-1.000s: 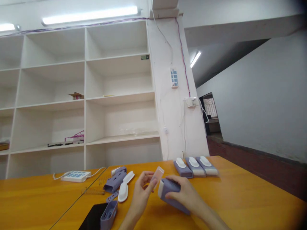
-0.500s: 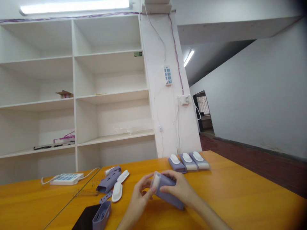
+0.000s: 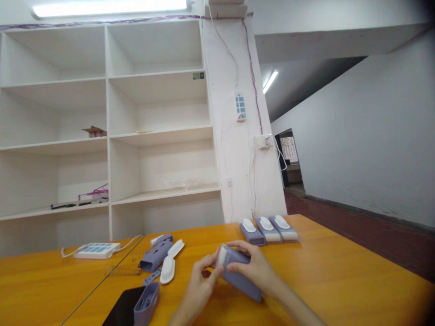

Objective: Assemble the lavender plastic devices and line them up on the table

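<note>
Between my hands, above the front of the table, is a long purple plastic case (image 3: 243, 281) with a white end piece (image 3: 222, 255), held tilted. My right hand (image 3: 254, 266) is wrapped round its body, thumb on the near face. The fingertips and thumb of my left hand (image 3: 203, 277) pinch the white end; part of those fingers is hidden. To the left lie purple case shells (image 3: 157, 254), white oval covers (image 3: 167, 270), a small purple strip (image 3: 152, 276) and metal springs (image 3: 124, 270). An open purple housing (image 3: 147, 304) lies nearest me on that side.
Three purple cases with white oval tops (image 3: 268, 230) stand side by side at the table's (image 3: 333, 271) back edge. A black flat object (image 3: 124, 308) lies front left. A white power strip (image 3: 97, 250) with a cable sits back left, before white shelves (image 3: 163, 194).
Both hands keep hold of the purple case, with the left fingers slightly shifted at its white end. The whole view has moved a little.
</note>
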The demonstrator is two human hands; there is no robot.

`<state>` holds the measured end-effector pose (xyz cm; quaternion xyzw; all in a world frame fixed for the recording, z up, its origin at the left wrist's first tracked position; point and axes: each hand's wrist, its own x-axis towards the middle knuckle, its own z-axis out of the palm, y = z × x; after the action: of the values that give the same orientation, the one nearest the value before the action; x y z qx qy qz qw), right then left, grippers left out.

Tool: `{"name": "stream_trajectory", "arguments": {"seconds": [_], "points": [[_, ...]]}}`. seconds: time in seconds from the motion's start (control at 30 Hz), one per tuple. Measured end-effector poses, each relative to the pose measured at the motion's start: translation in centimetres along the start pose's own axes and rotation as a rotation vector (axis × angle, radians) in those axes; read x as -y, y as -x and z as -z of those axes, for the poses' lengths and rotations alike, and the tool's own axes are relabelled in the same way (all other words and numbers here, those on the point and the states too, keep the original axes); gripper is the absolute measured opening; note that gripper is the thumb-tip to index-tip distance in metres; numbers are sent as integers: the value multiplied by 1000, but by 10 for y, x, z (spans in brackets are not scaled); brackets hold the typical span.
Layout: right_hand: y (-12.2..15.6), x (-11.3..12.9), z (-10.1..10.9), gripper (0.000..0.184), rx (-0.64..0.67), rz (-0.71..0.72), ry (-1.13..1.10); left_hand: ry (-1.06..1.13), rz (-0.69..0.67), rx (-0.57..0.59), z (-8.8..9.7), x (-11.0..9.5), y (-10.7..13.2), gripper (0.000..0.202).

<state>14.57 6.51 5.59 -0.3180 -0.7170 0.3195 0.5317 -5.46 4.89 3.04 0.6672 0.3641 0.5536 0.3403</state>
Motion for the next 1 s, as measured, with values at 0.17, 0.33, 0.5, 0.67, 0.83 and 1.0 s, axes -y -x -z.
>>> {"name": "stream_trajectory", "arguments": {"seconds": [0.17, 0.33, 0.5, 0.67, 0.83, 1.0], "points": [[3, 3, -5, 40, -8, 46, 57, 91, 32, -134, -20, 1, 6, 61], [10, -7, -8, 56, 24, 27, 258, 177, 125, -167, -33, 13, 3, 64], [17, -17, -14, 83, 97, -64, 227, 362, 289, -328, -22, 28, -9, 58], [16, -10, -17, 65, 83, 24, 214, 492, 488, -509, 1, 34, -13, 38], [13, -3, -22, 82, -54, 73, 110, 616, 649, -412, 3, 23, -9, 19], [7, 3, -20, 74, -178, 9, 9, 285, 696, 28, -17, 10, 1, 59]]}}
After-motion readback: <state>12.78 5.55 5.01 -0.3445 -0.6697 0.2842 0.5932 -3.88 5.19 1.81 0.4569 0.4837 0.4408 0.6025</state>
